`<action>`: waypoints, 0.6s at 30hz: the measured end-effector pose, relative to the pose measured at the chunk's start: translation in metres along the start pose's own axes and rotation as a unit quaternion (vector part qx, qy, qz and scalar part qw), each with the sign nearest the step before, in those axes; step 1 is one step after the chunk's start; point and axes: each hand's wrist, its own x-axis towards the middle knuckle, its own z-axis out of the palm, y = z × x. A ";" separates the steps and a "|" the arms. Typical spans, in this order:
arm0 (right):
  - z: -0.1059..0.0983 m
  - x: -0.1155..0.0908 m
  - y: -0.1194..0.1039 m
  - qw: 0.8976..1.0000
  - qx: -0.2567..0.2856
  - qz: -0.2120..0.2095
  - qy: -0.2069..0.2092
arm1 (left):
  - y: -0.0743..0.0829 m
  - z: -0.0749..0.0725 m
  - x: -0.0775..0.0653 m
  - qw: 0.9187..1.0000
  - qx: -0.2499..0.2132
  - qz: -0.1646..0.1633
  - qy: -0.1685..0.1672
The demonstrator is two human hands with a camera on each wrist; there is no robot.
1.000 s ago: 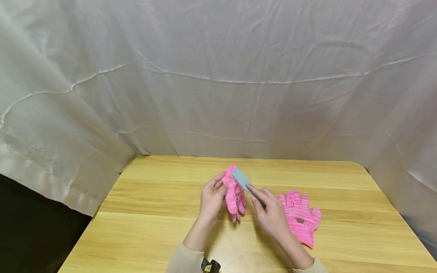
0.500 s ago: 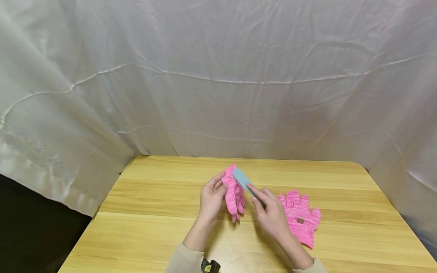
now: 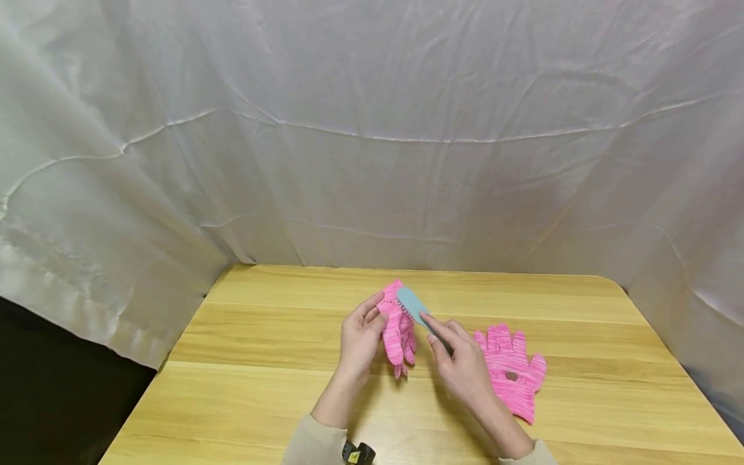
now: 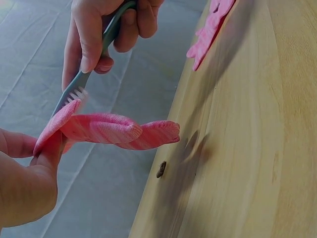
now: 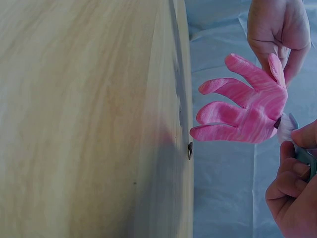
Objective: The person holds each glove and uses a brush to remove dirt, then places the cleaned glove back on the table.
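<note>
Above the table, a pink knitted glove point(image 3: 392, 332) hangs with its fingers pointing down. My left hand point(image 3: 359, 339) pinches it near the cuff between thumb and fingers. In my right hand point(image 3: 462, 361) is a blue-green brush point(image 3: 413, 303), gripped by its handle with the index finger stretched along the back. Its pale bristles point(image 4: 75, 96) meet the glove near the cuff. A small dark spot point(image 5: 278, 122) shows on the glove beside the bristles in the right wrist view. A second pink glove point(image 3: 514, 361) lies flat right of my right hand, with a dark brown patch on it.
The wooden table point(image 3: 261, 387) ends at a grey cloth curtain point(image 3: 372, 194) behind and at the sides. A small dark brown lump point(image 4: 161, 169) lies on the tabletop under the held glove. A black device point(image 3: 358, 453) sits at the left wrist.
The hanging fingers of the held glove have swung very slightly left. Both hands, the brush and the flat glove look nearly still.
</note>
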 end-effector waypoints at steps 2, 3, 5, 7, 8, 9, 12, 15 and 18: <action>0.000 0.000 0.000 1.000 0.001 0.001 0.000 | 0.000 0.000 0.000 1.000 0.001 0.000 -0.001; 0.000 0.000 0.000 1.000 0.002 0.001 -0.001 | 0.000 0.000 0.000 1.000 0.001 0.000 -0.001; 0.000 0.000 0.000 1.000 0.002 0.000 -0.001 | 0.000 0.000 0.000 1.000 0.001 0.000 -0.002; 0.000 0.000 0.001 1.000 0.004 0.000 -0.001 | 0.000 0.000 0.000 1.000 0.001 -0.002 -0.002; 0.000 0.000 0.001 1.000 0.004 -0.002 0.000 | 0.000 0.000 0.000 1.000 0.001 -0.002 -0.001; 0.000 0.000 0.001 1.000 0.003 -0.002 0.000 | 0.001 0.000 0.000 1.000 0.001 -0.002 -0.001; 0.001 0.000 0.001 1.000 -0.001 -0.012 0.007 | 0.001 0.000 0.000 1.000 -0.001 -0.006 0.001; 0.001 0.001 0.002 1.000 -0.005 -0.022 0.014 | 0.001 0.000 0.000 1.000 -0.005 -0.009 0.001; 0.001 0.001 0.002 1.000 -0.003 -0.026 0.017 | 0.001 0.000 0.000 1.000 -0.007 -0.010 0.001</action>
